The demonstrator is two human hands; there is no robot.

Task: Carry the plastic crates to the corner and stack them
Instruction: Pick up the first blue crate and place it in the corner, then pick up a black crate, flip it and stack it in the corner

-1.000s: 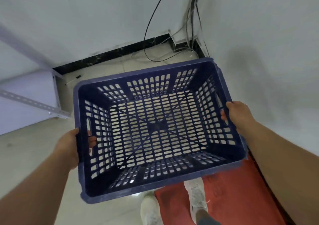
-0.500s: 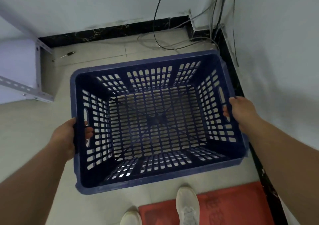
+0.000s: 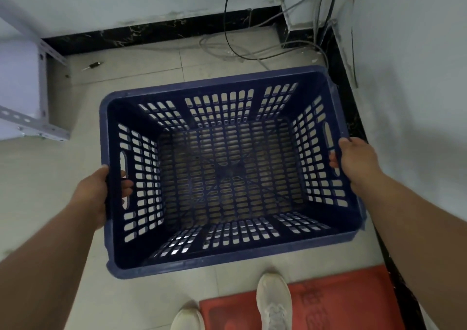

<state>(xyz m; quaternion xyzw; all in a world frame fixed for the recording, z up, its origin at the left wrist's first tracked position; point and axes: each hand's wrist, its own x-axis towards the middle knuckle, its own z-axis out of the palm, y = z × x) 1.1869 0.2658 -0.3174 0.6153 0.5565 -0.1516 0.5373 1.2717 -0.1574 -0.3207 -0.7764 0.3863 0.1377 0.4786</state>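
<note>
You hold the dark blue plastic crate [image 3: 227,173] in the middle of the frame, open side up, with its slotted walls and bottom empty. Your left hand [image 3: 94,195] grips the left wall at its handle slot, the fingers [image 3: 126,185] curled through to the inside. Your right hand [image 3: 353,160] grips the right rim in the same way. Through the slots you see the pale tiled floor [image 3: 141,66] under the crate; whether the crate touches it, I cannot tell. Loose cables [image 3: 255,54] lie at the room corner in the upper right. A grey metal rack [image 3: 38,125] stands at the left edge. At the bottom, your right shoe [image 3: 274,299] stands on a red mat [image 3: 341,304].
</note>
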